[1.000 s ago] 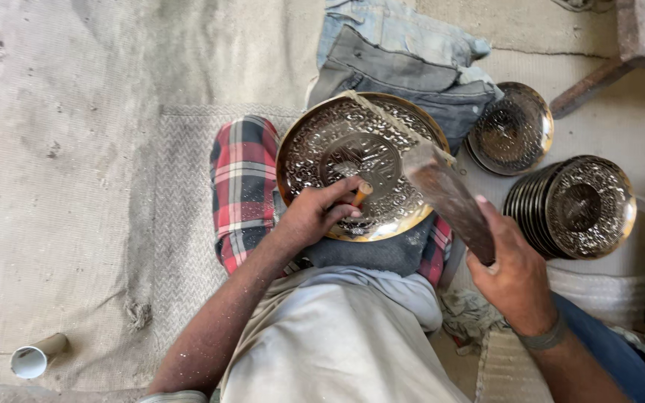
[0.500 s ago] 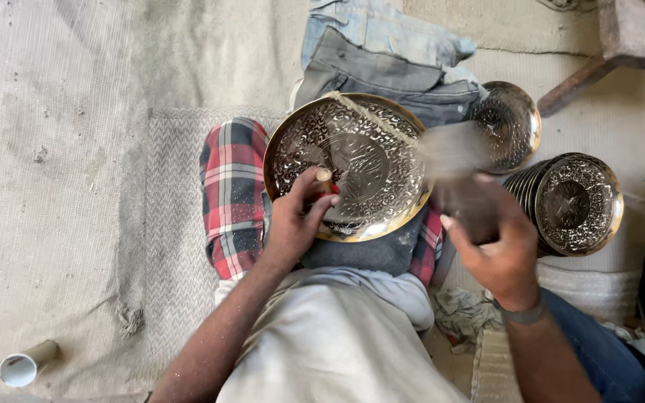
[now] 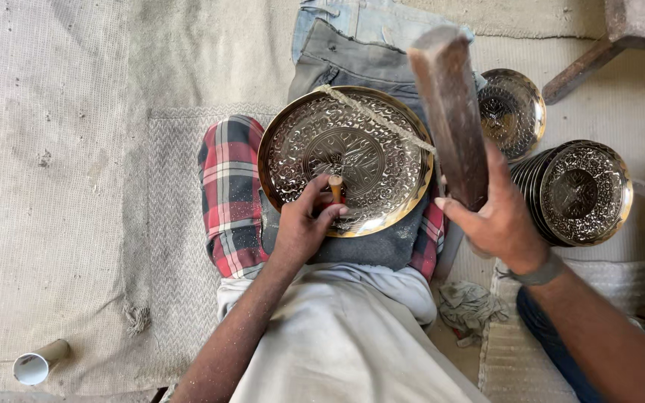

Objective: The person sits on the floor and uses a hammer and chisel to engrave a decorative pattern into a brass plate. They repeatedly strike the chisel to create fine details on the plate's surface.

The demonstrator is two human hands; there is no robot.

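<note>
While the left hand (image 3: 304, 224) pinches a short punch (image 3: 335, 188) upright on the engraved brass plate (image 3: 345, 159), the right hand (image 3: 498, 220) grips a wooden mallet block (image 3: 449, 112) raised at upper right of centre.

Head view: the plate lies face up at frame centre on a dark pad (image 3: 367, 246) over the person's lap, with plaid cloth (image 3: 229, 194) to either side. The punch stands near the plate's lower middle, its long axis roughly vertical to the surface, tip down, fingers closed round it. The block's long axis runs from the right hand's closed fist up toward the top edge, leaning slightly left; the punch head lies down and left of it, well apart. The left hand is the nearer one to the plate. A stack of similar plates (image 3: 576, 192) sits at right, a single plate (image 3: 513, 112) above it, and a paper cup (image 3: 39, 363) lies at lower left.
</note>
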